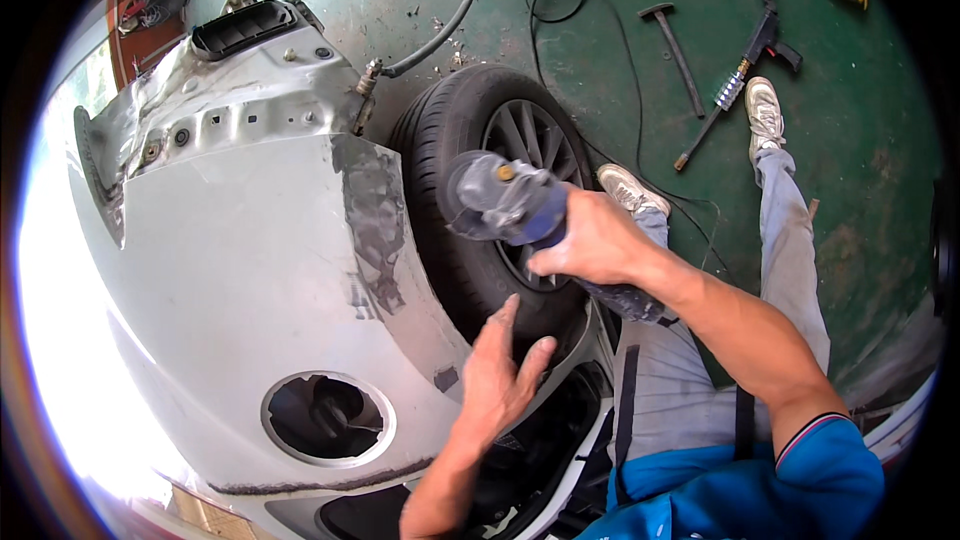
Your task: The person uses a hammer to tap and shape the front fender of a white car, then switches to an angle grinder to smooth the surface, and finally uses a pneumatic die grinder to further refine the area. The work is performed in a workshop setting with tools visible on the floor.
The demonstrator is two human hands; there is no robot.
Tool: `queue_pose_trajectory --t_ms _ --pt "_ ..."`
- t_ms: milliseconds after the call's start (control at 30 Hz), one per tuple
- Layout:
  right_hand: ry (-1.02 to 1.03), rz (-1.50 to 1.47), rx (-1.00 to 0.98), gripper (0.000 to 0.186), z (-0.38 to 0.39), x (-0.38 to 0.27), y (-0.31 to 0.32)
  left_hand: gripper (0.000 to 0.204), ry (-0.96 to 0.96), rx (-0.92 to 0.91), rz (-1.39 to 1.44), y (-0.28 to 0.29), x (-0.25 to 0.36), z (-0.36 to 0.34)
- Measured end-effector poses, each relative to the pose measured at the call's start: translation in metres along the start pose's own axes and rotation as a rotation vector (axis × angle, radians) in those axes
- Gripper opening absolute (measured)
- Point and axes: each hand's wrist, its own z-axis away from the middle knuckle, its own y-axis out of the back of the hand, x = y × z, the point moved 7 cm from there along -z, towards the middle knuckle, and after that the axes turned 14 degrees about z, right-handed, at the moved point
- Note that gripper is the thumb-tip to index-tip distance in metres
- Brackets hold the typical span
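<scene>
Green floor [860,130]; right hand [595,235] clamps a blurred power tool [512,202], partly hiding the wheel [522,125]; left hand [497,375] spread.

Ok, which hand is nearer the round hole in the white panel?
Left. In the picture, the left hand is to the right of the round hole; the right hand is farther up and right, gripping the power tool over the wheel.

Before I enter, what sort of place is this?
Probably a car body workshop: a pale curved car panel with dark patches, a blue handheld power tool in the right hand, and a dark T-shaped hammer on the green floor.
</scene>
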Motion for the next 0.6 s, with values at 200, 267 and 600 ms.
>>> queue_pose_trajectory --t_ms 200,267,600 --pt "0.029 0.125 -0.042 0.056 -0.027 -0.044 -0.016 0.074 -0.029 0.148 0.598 -0.013 -0.009 -0.020" --pt "0.028 0.137 -0.042 0.054 -0.030 -0.048 -0.016 0.074 -0.051 0.163 0.598 -0.007 -0.002 -0.024" --pt "0.073 0.071 -0.097 0.051 -0.021 -0.045 -0.023 0.064 -0.015 0.184 0.663 -0.008 0.000 -0.022"
